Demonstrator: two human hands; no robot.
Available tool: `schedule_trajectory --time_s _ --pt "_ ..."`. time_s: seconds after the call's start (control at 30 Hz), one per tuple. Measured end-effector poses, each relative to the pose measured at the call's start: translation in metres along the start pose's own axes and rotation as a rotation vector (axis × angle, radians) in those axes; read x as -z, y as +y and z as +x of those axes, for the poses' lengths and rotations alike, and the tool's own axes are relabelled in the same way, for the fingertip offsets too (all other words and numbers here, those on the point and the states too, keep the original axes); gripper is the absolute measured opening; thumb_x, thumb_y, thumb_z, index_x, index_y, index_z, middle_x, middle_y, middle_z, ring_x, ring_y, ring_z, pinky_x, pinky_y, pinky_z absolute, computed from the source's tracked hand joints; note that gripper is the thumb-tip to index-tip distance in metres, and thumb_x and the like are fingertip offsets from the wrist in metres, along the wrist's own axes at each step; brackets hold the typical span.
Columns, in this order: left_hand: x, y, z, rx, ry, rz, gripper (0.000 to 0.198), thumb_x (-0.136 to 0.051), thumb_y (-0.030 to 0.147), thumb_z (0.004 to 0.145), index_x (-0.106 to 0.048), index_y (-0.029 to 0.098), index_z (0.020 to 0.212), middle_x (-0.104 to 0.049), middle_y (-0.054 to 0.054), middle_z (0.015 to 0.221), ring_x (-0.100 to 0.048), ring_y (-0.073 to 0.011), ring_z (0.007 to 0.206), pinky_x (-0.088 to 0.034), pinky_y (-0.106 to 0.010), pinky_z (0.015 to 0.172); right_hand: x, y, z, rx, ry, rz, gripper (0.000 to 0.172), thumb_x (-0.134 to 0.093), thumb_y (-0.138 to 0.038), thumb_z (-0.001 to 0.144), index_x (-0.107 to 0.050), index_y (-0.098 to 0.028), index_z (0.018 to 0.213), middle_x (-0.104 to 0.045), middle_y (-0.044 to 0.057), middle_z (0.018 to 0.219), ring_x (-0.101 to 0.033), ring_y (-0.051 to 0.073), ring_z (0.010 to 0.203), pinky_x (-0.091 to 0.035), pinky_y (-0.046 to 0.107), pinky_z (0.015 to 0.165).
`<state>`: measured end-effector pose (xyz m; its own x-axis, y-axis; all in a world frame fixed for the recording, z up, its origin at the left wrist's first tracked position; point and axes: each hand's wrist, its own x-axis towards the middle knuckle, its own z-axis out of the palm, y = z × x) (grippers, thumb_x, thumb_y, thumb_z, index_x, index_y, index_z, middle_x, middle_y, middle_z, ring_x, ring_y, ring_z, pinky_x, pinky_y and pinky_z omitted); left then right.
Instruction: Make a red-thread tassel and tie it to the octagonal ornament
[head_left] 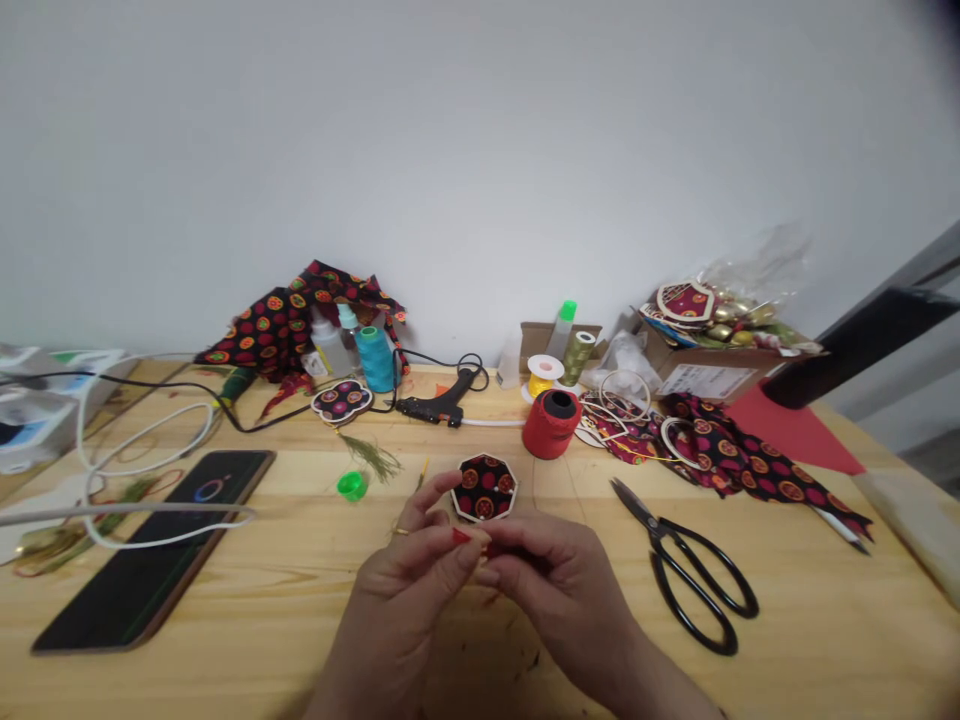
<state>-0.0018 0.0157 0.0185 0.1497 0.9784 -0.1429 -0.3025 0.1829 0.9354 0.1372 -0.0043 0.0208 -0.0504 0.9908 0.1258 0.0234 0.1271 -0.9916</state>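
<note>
The left hand [409, 575] and right hand [566, 570] meet with thumbs and forefingers pinched together above the wooden table [285, 580], though what they grip, if anything, is too small to make out, the octagonal patterned piece [486, 487] lying just beyond and black-handled scissors [657, 530] to the right

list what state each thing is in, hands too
left hand: thumb and forefinger pinched together
right hand: fingertips drawn close beside the left's, anything held too small to tell
octagonal piece: flat, patterned side up
scissors: lying flat
phone: face up, coloured ring on dark screen
glue gun: lying on its side, heat unknown
red spool: upright
teal spool: upright
green-capped bottle: upright, capped
labelled cardboard box: filled above its rim
</note>
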Motion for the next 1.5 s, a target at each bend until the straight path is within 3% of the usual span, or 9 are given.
schedule_trajectory --time_s 0.23,0.33,0.47,0.9,1.07,1.13,1.23,1.33,1.5 --pt "0.005 -0.002 -0.003 0.104 -0.002 -0.102 0.007 -0.079 0.024 0.071 -0.077 0.019 0.066 -0.06 -0.008 0.127 -0.051 -0.0271 0.117 -0.049 -0.03 0.085 0.017 -0.003 -0.002 0.019 0.056 -0.178 0.013 -0.065 -0.02 0.081 -0.075 -0.02 0.072 -0.069 0.001 0.066 -0.06 0.015 0.062 -0.046 0.025 0.059" --pt "0.008 -0.001 -0.003 0.115 0.014 -0.134 0.011 -0.08 0.023 0.07 -0.076 0.017 0.062 -0.065 -0.011 0.118 -0.058 -0.0195 0.091 -0.049 -0.024 0.067 0.028 -0.002 -0.003 0.008 0.094 -0.216 0.013 -0.065 -0.021 0.08 -0.072 -0.02 0.069 -0.064 -0.001 0.061 -0.055 0.013 0.059 -0.042 0.023 0.056" --pt "0.01 0.002 -0.003 0.127 0.06 -0.203 0.012 -0.084 0.023 0.066 -0.076 0.015 0.063 -0.065 -0.01 0.118 -0.047 -0.0065 0.059 -0.046 -0.022 0.056 0.041 0.0 -0.005 -0.047 0.138 -0.272 0.015 -0.064 -0.027 0.082 -0.071 -0.02 0.07 -0.06 -0.001 0.062 -0.052 0.013 0.059 -0.04 0.024 0.055" --pt "0.016 -0.009 -0.005 0.127 0.025 -0.22 0.008 -0.081 0.021 0.07 -0.076 0.016 0.066 -0.068 -0.008 0.11 -0.047 -0.0043 0.053 -0.044 -0.02 0.052 0.058 -0.004 -0.006 -0.049 0.213 -0.322 0.02 -0.062 -0.03 0.081 -0.067 -0.018 0.066 -0.054 -0.001 0.061 -0.049 0.014 0.059 -0.04 0.025 0.054" --pt "0.032 -0.006 -0.01 0.112 -0.137 -0.158 0.007 -0.079 0.025 0.071 -0.079 0.019 0.07 -0.074 -0.009 0.104 -0.063 -0.0176 0.077 -0.051 -0.025 0.071 0.064 -0.009 -0.009 0.052 0.153 -0.401 0.018 -0.061 -0.022 0.084 -0.066 -0.019 0.068 -0.055 -0.002 0.062 -0.05 0.012 0.059 -0.04 0.023 0.055" --pt "0.04 -0.001 -0.008 0.076 -0.267 -0.167 0.033 -0.075 0.041 0.072 -0.079 0.02 0.097 -0.077 -0.013 0.093 -0.065 -0.0293 0.093 -0.052 -0.035 0.084 0.068 -0.016 -0.013 0.1 0.088 -0.437 0.018 -0.061 -0.019 0.085 -0.066 -0.019 0.068 -0.058 -0.002 0.063 -0.053 0.012 0.06 -0.042 0.022 0.057" --pt "0.044 0.006 0.0 -0.093 -0.12 -0.146 0.033 -0.054 0.042 0.089 -0.076 0.025 0.106 -0.077 -0.008 0.099 -0.065 -0.0285 0.099 -0.046 -0.041 0.097 0.069 -0.027 -0.017 0.14 -0.073 -0.485 0.018 -0.059 -0.015 0.088 -0.067 -0.019 0.072 -0.061 -0.002 0.067 -0.055 0.011 0.063 -0.042 0.021 0.059" --pt "0.035 0.01 0.004 -0.166 -0.068 -0.012 0.022 -0.058 0.03 0.089 -0.078 0.026 0.096 -0.072 -0.003 0.117 -0.056 -0.0265 0.118 -0.037 -0.035 0.106 0.062 -0.034 -0.02 0.197 -0.204 -0.535 0.016 -0.058 -0.014 0.09 -0.069 -0.019 0.08 -0.063 -0.001 0.071 -0.057 0.01 0.067 -0.043 0.019 0.061" --pt "0.006 0.012 -0.007 -0.041 -0.375 0.42 0.027 -0.053 0.035 0.093 -0.072 0.032 0.111 -0.069 -0.001 0.123 -0.053 -0.0235 0.121 -0.036 -0.032 0.105 0.047 -0.035 -0.017 0.272 -0.268 -0.606 0.015 -0.057 -0.011 0.091 -0.068 -0.017 0.082 -0.066 0.002 0.08 -0.061 0.012 0.078 -0.046 0.02 0.069"
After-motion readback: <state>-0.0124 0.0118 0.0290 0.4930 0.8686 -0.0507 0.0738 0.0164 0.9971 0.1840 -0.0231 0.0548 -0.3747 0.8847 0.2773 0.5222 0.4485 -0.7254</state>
